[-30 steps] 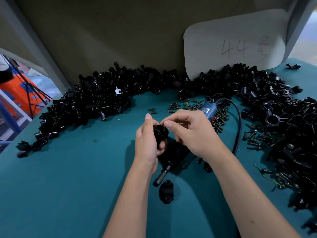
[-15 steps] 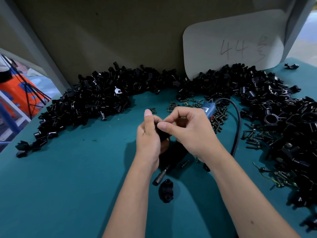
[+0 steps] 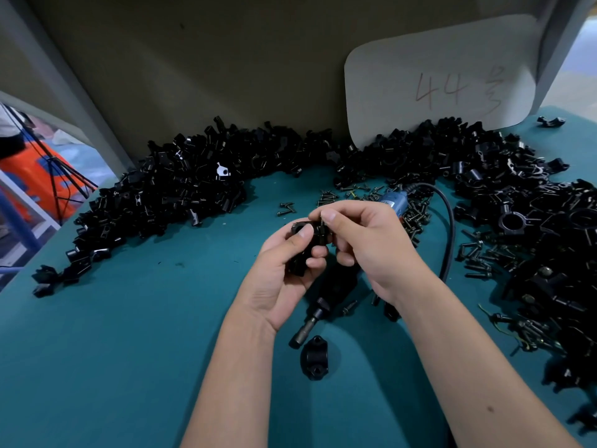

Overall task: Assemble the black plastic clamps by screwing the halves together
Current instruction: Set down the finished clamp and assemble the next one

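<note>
A: What lies on the teal surface (image 3: pixel 122 334)?

B: Two heaps of black plastic clamp parts. The left pile (image 3: pixel 168 195) runs along the back toward the left edge; the right pile (image 3: pixel 529 227) spreads down the right side. Loose screws (image 3: pixel 416 215) are scattered between them, with more at right near the pile.

A: And the hands?

B: Above the middle of the surface, the left hand (image 3: pixel 284 273) is curled around a black clamp (image 3: pixel 307 244), thumb pressed on its front. The right hand (image 3: pixel 365 240) pinches a small screw (image 3: pixel 322 219) between thumb and forefinger, right at the clamp's top edge.

A: Anything under them?

B: A powered screwdriver (image 3: pixel 310 321) lies on the surface below the hands, bit end pointing toward the viewer; its blue end (image 3: pixel 392 202) and black cable (image 3: pixel 450 234) show behind the right hand. A single clamp half (image 3: pixel 314 357) rests just beside the bit, nearer the viewer.

A: The room?

B: A plain beige wall (image 3: pixel 210 66) backs the surface. A pale card (image 3: pixel 439 76) with "44" handwritten on it leans there behind the right pile. At far left, past a grey post (image 3: pixel 64 92), an orange object (image 3: pixel 29 185) and a tripod stand (image 3: pixel 55 176) are visible.
</note>
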`<state>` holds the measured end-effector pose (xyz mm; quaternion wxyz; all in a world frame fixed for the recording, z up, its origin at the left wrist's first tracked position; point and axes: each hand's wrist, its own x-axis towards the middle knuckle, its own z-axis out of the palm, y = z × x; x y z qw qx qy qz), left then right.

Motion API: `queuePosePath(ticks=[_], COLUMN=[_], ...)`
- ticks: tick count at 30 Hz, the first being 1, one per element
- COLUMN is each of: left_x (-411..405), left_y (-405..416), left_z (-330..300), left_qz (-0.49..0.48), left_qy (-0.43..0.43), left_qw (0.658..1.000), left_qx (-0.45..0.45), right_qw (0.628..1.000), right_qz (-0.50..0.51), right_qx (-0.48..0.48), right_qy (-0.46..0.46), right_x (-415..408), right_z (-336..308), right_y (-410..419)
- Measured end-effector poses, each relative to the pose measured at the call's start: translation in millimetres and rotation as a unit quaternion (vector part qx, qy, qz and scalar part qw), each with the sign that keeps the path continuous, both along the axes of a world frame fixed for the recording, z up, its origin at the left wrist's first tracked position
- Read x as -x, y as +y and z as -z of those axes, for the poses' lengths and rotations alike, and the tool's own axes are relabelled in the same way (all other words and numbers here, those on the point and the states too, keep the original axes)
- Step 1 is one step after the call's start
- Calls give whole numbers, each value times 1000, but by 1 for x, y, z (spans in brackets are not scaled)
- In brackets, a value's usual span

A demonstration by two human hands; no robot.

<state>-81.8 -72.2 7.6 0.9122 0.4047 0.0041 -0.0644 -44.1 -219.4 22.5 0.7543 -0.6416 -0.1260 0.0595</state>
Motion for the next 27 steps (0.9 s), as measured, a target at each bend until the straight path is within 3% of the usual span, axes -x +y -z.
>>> queuePosePath(ticks=[7, 11, 27], left_x=[1, 2, 5], left_y=[-3, 0, 0], left_z=[2, 1, 2], left_qz=[6, -2, -1], left_qy=[-30, -37, -43], left_qw=[998, 999, 998], left_qx=[-55, -36, -40], right_qw=[999, 996, 997], right_qz=[0, -56, -24], right_qx=[-44, -70, -70], right_qy=[21, 15, 18], right_x=[2, 4, 5], right_z=[-2, -3, 0], right_y=[-4, -6, 1])
